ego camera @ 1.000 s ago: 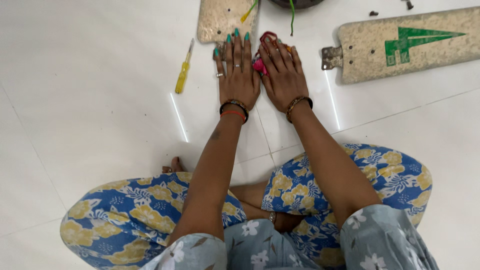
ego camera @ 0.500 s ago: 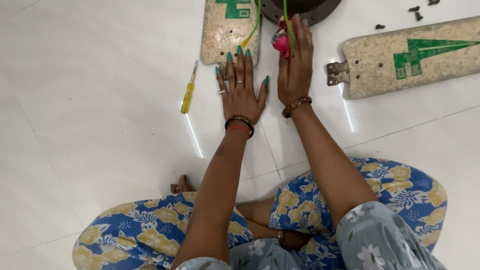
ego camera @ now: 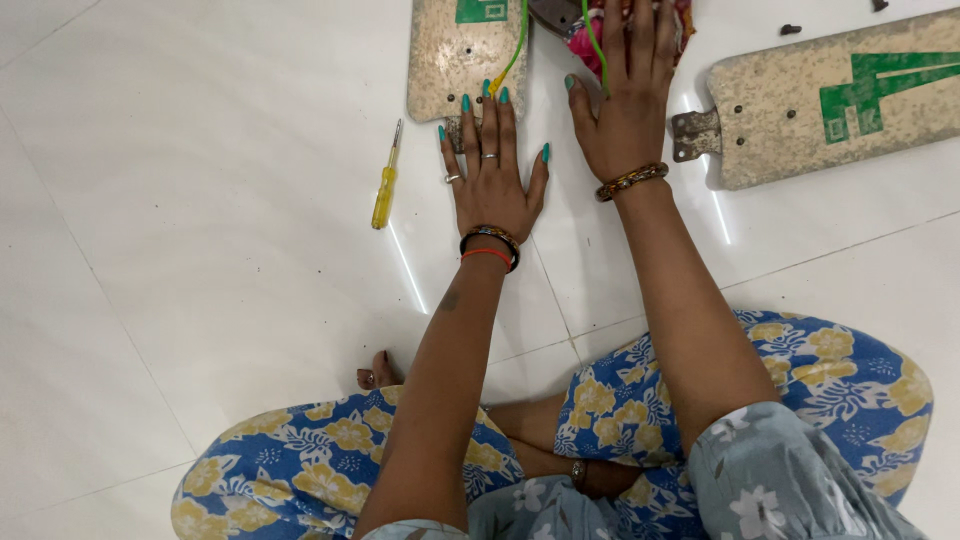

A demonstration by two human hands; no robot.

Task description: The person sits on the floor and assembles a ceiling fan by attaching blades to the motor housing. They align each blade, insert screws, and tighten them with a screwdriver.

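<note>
Pink crumpled cloth (ego camera: 588, 42) lies at the far edge of the head view, between two speckled beige boards, partly cut off by the frame. The right hand (ego camera: 625, 105) rests on it, fingers extended; whether they grip it cannot be told. The left hand (ego camera: 492, 175) lies flat and spread on the white tiled floor (ego camera: 200, 250), fingertips touching the left board (ego camera: 462, 60). A yellow-handled screwdriver (ego camera: 386, 186) lies left of it. The right board (ego camera: 830, 95) bears a green mark.
</note>
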